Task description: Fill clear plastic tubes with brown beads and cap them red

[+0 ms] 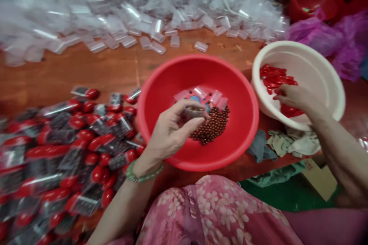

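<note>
My left hand (169, 130), with a green bead bracelet at the wrist, is closed around a small clear plastic container (194, 111). Its open mouth faces up and small dark contents show inside. Below it, a red basin (198, 160) holds a heap of brown beads (214, 126) and several clear pieces. Over at the right, my right hand (297, 97) reaches into a white basin (330, 84) with its fingers bent down among red plastic caps (276, 76). Whether those fingertips grip a cap is hard to make out.
Filled containers with red caps (83, 149) lie piled on the left of the wooden surface (109, 71). Clear empty containers (158, 26) are heaped along the back. Purple plastic bags (319, 34), a red bowl (312, 2) and crumpled cloths (287, 141) are at the right.
</note>
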The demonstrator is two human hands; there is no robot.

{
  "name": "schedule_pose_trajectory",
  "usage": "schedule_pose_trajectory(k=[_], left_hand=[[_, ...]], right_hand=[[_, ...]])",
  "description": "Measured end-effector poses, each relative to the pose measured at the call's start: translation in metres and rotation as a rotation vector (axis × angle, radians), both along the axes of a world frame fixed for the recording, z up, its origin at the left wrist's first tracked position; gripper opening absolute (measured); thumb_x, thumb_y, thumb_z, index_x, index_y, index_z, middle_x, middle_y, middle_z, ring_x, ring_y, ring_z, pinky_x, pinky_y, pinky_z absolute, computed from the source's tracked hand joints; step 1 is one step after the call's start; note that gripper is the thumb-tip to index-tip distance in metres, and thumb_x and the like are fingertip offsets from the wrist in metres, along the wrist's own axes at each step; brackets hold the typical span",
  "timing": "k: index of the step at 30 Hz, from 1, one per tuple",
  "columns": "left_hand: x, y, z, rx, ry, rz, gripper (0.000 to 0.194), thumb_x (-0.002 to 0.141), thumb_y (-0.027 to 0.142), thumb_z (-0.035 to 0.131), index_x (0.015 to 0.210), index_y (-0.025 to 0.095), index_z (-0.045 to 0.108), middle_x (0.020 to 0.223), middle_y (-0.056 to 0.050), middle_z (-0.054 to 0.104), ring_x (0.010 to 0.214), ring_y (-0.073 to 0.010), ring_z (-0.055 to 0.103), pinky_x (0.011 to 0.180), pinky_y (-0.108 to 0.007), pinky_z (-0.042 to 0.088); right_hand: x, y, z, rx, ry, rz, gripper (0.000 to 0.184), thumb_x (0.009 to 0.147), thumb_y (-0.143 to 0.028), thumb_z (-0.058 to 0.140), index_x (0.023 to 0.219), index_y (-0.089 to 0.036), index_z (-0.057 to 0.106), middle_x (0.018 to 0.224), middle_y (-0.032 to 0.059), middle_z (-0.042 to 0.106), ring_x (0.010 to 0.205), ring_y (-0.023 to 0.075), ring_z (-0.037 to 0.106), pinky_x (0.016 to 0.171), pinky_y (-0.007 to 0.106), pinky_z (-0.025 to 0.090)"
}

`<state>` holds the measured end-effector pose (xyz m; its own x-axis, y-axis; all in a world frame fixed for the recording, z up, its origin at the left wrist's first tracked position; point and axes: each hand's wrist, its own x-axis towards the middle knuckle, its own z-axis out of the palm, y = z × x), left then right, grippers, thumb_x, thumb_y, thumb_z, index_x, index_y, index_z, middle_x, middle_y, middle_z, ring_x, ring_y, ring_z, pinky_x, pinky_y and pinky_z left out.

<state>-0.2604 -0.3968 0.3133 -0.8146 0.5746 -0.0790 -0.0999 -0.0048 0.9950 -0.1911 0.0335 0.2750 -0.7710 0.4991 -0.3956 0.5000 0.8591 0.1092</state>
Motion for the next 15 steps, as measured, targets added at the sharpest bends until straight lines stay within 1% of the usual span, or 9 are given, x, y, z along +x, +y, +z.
schedule_pose_trajectory(k=[2,3,5,6,7,9,11,13,15], left_hand=[[-0.001,0.000,-0.001,0.042,-0.051,-0.003,0.021,0.084,0.029,0.078,0.099,0.017,0.067,0.088,-0.002,0.076,0.080,-0.0121,0.072,0.075,-0.022,0.058],[-0.001,0.001,-0.001,0.060,-0.075,-0.003,0.022,0.082,0.029,0.079,0.097,0.017,0.067,0.085,-0.001,0.075,0.077,-0.0114,0.070,0.073,-0.022,0.057],[0.000,0.001,-0.002,0.098,-0.137,-0.009,0.025,0.080,0.031,0.081,0.092,0.016,0.064,0.081,0.000,0.072,0.073,-0.0106,0.068,0.070,-0.022,0.056],[0.001,0.001,-0.002,0.129,-0.177,-0.022,0.027,0.079,0.032,0.081,0.091,0.016,0.063,0.081,-0.001,0.073,0.073,-0.0108,0.069,0.070,-0.022,0.056],[0.002,0.001,-0.002,0.167,-0.218,-0.036,0.029,0.079,0.033,0.082,0.091,0.017,0.062,0.084,-0.001,0.074,0.074,-0.0113,0.070,0.071,-0.023,0.056],[0.005,0.000,-0.004,0.239,-0.272,-0.054,0.033,0.080,0.036,0.083,0.094,0.017,0.061,0.091,-0.005,0.076,0.081,-0.0140,0.074,0.077,-0.026,0.058],[0.007,-0.003,-0.007,0.282,-0.277,-0.040,0.035,0.081,0.039,0.083,0.098,0.016,0.062,0.100,-0.007,0.077,0.090,-0.0165,0.075,0.084,-0.028,0.058],[0.007,-0.009,-0.011,0.295,-0.261,0.010,0.036,0.081,0.038,0.083,0.102,0.016,0.063,0.104,-0.007,0.076,0.094,-0.0162,0.074,0.089,-0.029,0.057],[0.007,-0.015,-0.014,0.301,-0.254,0.052,0.035,0.081,0.035,0.084,0.104,0.016,0.064,0.103,-0.005,0.074,0.092,-0.0139,0.071,0.091,-0.029,0.056]], right_hand=[[-0.002,-0.018,0.021,0.062,0.204,-0.006,0.034,0.099,-0.037,0.057,0.118,-0.011,0.068,0.104,0.0200,0.075,0.091,0.0284,0.069,0.077,0.041,0.051],[-0.004,-0.033,0.031,0.076,0.377,-0.016,0.039,0.100,-0.037,0.053,0.127,-0.011,0.064,0.108,0.0198,0.075,0.091,0.0268,0.070,0.076,0.040,0.053],[-0.009,-0.077,0.047,-0.105,1.043,-0.052,0.037,0.087,-0.034,0.073,0.118,-0.015,0.071,0.102,0.0167,0.076,0.082,0.0259,0.072,0.070,0.039,0.054],[-0.011,-0.104,0.052,-0.182,1.227,-0.002,0.036,0.082,-0.036,0.080,0.112,-0.017,0.075,0.098,0.0153,0.077,0.079,0.0256,0.072,0.069,0.040,0.055],[-0.014,-0.132,0.053,-0.258,1.339,0.076,0.031,0.083,-0.036,0.082,0.108,-0.020,0.076,0.094,0.0129,0.077,0.079,0.0245,0.072,0.071,0.040,0.056],[-0.018,-0.185,0.051,-0.486,1.404,0.304,0.020,0.088,-0.028,0.078,0.107,-0.024,0.077,0.092,0.0090,0.077,0.078,0.0220,0.071,0.072,0.038,0.058],[-0.021,-0.224,0.044,-0.608,1.362,0.526,0.025,0.088,-0.019,0.077,0.111,-0.027,0.075,0.099,0.0057,0.078,0.084,0.0209,0.073,0.076,0.037,0.060],[-0.023,-0.247,0.039,-0.660,1.324,0.678,0.028,0.086,-0.014,0.077,0.110,-0.029,0.075,0.097,0.0034,0.079,0.085,0.0201,0.074,0.077,0.036,0.061],[-0.023,-0.255,0.038,-0.750,1.251,0.701,0.025,0.085,-0.016,0.079,0.106,-0.029,0.076,0.093,0.0027,0.079,0.082,0.0193,0.073,0.074,0.034,0.060]])
